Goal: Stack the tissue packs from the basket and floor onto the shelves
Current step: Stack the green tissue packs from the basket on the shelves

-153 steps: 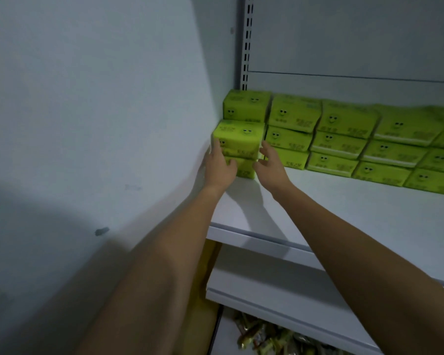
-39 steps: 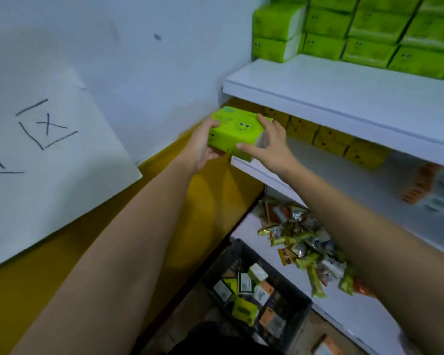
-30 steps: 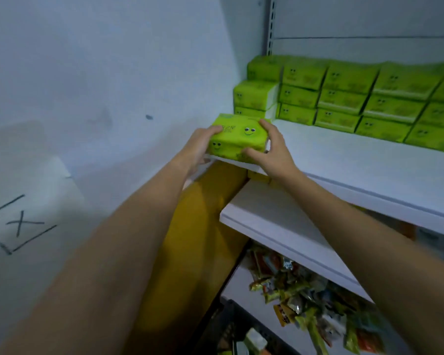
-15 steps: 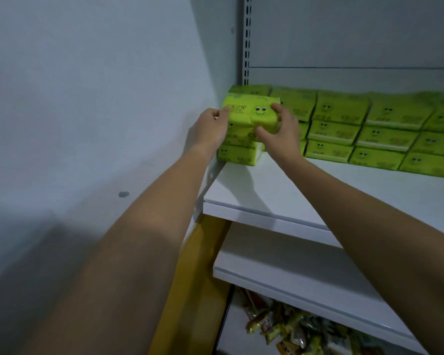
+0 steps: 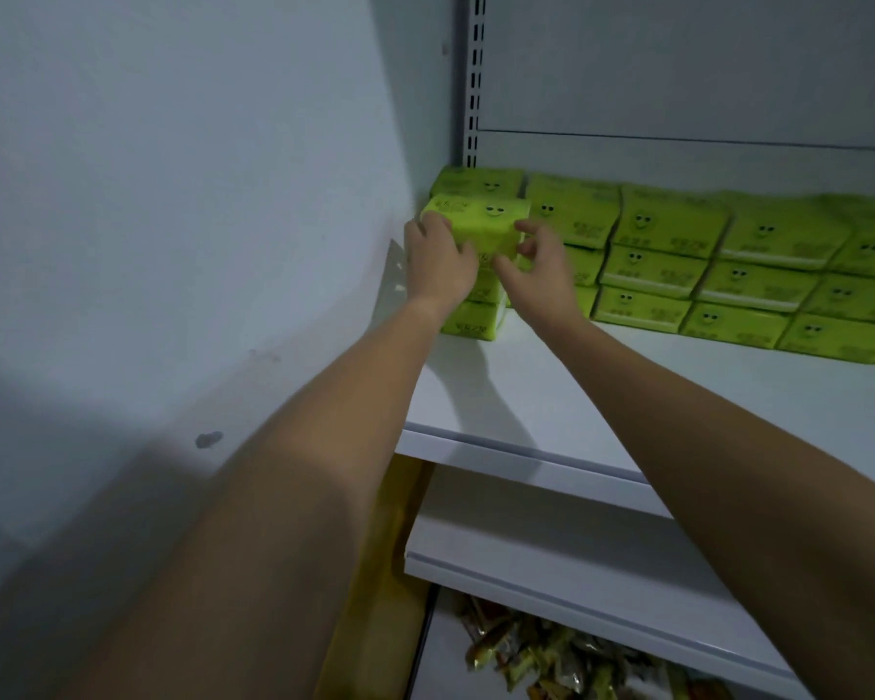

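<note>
Head view: tissue pack lies between left fingers and right fingers.

The top tissue pack and the stacked tissue packs beside it are lime green, each printed with a small dark cartoon face. The shelf is white, and the wall is pale grey-blue with one dark smudge. A mustard-yellow panel shows below, and the snack wrappers are gold, yellow and orange.

The front of the shelf lies open rightward; the wall hems the left, green packs fill the back.
</note>
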The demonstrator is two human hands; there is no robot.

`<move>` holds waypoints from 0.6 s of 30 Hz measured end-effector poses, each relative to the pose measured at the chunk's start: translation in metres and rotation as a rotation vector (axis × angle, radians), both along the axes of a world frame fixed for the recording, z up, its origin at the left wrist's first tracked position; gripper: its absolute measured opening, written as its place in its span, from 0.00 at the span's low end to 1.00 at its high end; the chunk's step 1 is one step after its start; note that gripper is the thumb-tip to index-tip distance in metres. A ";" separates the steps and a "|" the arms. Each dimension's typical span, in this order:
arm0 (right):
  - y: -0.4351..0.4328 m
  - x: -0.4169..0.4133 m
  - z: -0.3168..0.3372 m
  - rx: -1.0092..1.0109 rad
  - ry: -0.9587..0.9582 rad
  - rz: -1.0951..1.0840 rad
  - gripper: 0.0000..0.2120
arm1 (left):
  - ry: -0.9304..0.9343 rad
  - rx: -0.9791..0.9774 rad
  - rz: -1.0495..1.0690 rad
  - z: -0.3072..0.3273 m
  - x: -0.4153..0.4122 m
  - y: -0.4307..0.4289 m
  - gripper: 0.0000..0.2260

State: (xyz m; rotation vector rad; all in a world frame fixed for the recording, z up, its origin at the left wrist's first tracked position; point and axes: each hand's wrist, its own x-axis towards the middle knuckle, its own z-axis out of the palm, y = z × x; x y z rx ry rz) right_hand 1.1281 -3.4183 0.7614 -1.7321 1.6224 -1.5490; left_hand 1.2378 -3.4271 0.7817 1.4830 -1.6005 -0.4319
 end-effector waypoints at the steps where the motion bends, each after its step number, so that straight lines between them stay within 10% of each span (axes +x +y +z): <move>1: 0.000 0.001 0.001 0.030 0.008 0.021 0.24 | 0.008 0.020 -0.020 -0.001 -0.001 -0.001 0.15; 18: 0.077 -0.029 -0.030 0.257 0.510 0.308 0.28 | -0.267 0.099 -0.042 -0.053 0.013 0.064 0.20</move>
